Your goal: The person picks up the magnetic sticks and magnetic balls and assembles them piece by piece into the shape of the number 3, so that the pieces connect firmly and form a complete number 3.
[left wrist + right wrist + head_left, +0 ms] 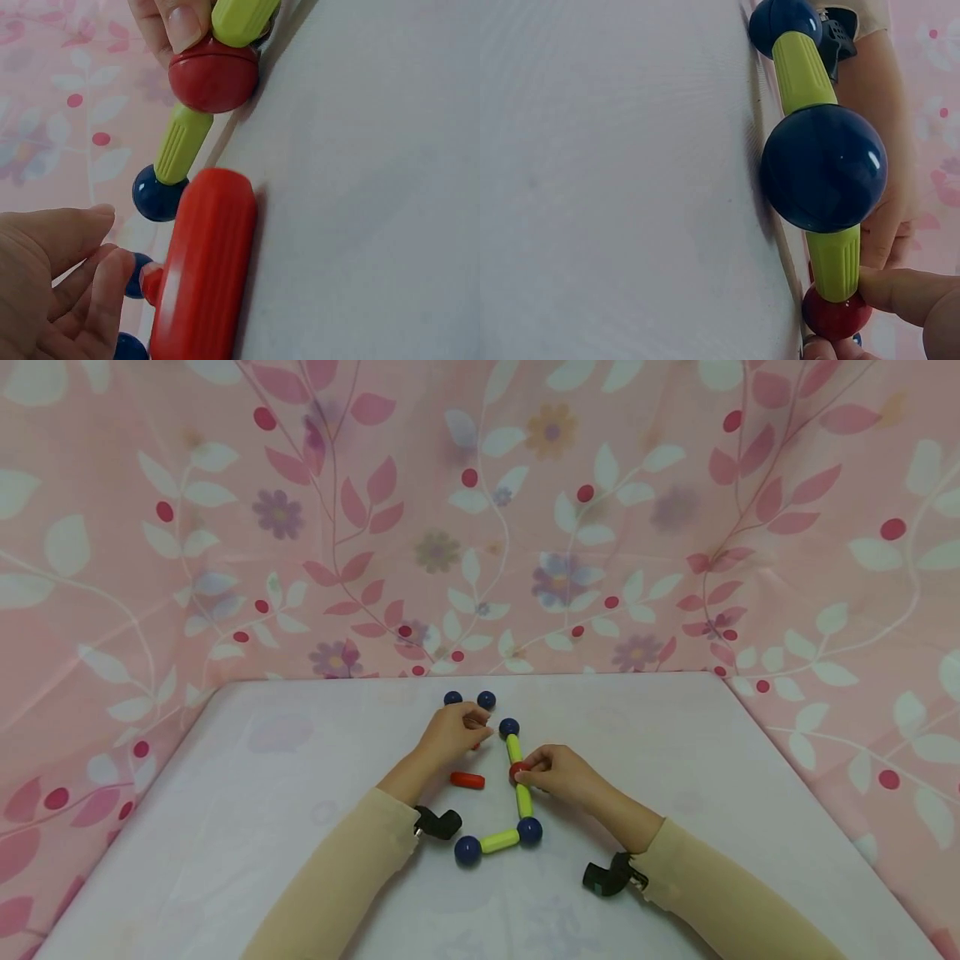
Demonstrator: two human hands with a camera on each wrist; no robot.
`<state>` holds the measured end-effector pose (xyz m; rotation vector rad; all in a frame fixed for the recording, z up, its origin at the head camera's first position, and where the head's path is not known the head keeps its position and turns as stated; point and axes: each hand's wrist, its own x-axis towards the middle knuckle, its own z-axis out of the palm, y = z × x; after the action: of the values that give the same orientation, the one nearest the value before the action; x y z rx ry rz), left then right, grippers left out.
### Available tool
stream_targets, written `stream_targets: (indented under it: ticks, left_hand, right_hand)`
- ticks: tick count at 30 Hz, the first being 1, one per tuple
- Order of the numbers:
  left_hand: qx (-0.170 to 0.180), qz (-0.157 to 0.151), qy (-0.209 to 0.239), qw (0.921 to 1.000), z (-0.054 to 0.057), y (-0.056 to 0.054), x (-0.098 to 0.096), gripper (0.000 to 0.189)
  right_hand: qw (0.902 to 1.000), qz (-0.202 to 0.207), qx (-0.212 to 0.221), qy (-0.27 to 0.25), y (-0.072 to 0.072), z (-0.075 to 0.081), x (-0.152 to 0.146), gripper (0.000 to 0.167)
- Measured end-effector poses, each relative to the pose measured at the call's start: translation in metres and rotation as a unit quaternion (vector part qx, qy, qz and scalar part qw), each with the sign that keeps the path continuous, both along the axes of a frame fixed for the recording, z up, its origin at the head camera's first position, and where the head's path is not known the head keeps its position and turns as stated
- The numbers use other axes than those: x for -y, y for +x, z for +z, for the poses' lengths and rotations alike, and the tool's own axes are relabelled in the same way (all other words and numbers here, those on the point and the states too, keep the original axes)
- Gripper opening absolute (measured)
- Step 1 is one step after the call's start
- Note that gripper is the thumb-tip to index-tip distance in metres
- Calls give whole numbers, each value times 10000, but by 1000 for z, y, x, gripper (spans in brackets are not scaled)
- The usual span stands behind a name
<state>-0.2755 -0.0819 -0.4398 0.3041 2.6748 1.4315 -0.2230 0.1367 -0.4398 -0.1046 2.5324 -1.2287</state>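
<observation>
My right hand (566, 774) pinches a red ball (517, 773) between thumb and fingers. From that ball a yellow-green stick (513, 747) runs to a far blue ball (509, 727). Another yellow-green stick (524, 803) joins it to a near blue ball (529, 832), where a third stick (499, 841) leads left to a blue ball (468, 851). My left hand (452, 733) hovers beside the chain, fingers loosely bent, a gap between thumb and fingertips in the left wrist view. Below it lies a red stick (467, 781); a second red piece (151, 283) is partly hidden.
Two loose blue balls, one behind the left hand (453, 697) and one to its right (487, 700), sit near the back of the white table (300, 827). Black wrist cameras (438, 822) hang from both sleeves. A pink floral cloth (480, 527) rises behind the table.
</observation>
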Motion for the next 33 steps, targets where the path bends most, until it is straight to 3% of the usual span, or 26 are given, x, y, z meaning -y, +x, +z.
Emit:
stream_targets:
  ticks: [8, 17, 33]
  left_hand:
    - [116, 295, -250, 9992, -7, -2, 6, 32]
    - [-90, 130, -593, 9981, -19, -5, 8, 38]
    - [51, 21, -756, 9971, -18, -3, 15, 24]
  right_hand:
    - [10000, 16, -8, 49, 1, 1, -1, 25]
    - [10000, 49, -15, -21, 2, 0, -1, 25]
    - [9999, -77, 44, 79, 1, 1, -1, 24]
